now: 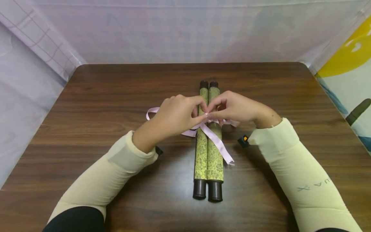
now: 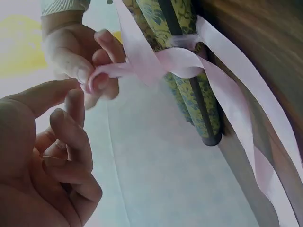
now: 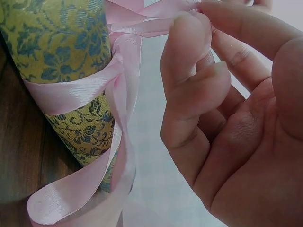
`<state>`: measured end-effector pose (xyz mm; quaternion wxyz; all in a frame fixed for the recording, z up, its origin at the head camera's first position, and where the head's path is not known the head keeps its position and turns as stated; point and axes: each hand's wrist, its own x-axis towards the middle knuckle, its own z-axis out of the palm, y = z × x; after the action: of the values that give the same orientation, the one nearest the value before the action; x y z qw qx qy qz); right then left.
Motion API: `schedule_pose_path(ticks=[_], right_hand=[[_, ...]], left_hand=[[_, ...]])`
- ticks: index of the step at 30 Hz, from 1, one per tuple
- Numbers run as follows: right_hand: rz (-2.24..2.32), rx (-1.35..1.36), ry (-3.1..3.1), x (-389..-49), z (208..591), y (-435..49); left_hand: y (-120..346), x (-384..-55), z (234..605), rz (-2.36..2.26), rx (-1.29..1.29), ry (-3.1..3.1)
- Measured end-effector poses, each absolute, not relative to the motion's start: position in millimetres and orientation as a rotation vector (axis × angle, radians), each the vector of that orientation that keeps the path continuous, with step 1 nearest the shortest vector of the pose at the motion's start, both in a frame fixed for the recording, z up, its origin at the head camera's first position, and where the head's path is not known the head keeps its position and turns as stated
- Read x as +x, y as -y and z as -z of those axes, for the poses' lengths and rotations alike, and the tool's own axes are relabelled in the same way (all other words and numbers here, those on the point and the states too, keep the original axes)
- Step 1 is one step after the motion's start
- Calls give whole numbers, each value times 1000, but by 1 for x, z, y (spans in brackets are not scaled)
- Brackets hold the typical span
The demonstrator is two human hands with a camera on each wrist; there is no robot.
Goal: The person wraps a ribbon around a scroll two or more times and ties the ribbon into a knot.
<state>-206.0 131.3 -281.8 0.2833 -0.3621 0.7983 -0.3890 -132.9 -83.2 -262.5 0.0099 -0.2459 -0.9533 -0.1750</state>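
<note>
Two slim scroll rolls [image 1: 215, 154], covered in yellow-green floral fabric with dark end caps, lie side by side on the table. A pink satin ribbon [image 1: 216, 141] goes around their middle, with loose tails on either side. Above the rolls, my left hand [image 1: 174, 112] and right hand [image 1: 237, 108] meet fingertip to fingertip. Between thumb and finger, the right hand pinches a small curled loop of the ribbon [image 2: 102, 75]. The left thumb and finger pinch at the edge of that same loop. In the right wrist view, the ribbon [image 3: 71, 92] wraps a roll and crosses at its side.
The dark wood-grain table [image 1: 101, 96] extends around the rolls. A pale patterned sheet [image 1: 188, 32] hangs along its back edge, and a yellow-printed cloth [image 1: 347, 54] covers the right side. Dark wrist devices show at both cream sleeves [image 1: 278, 141].
</note>
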Motion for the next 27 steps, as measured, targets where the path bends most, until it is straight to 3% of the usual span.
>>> schedule_pose_path(ticks=[27], right_hand=[[1000,-896,-2116,-200,281,-127]], left_hand=[[85,-137,267,582,-822,3017]])
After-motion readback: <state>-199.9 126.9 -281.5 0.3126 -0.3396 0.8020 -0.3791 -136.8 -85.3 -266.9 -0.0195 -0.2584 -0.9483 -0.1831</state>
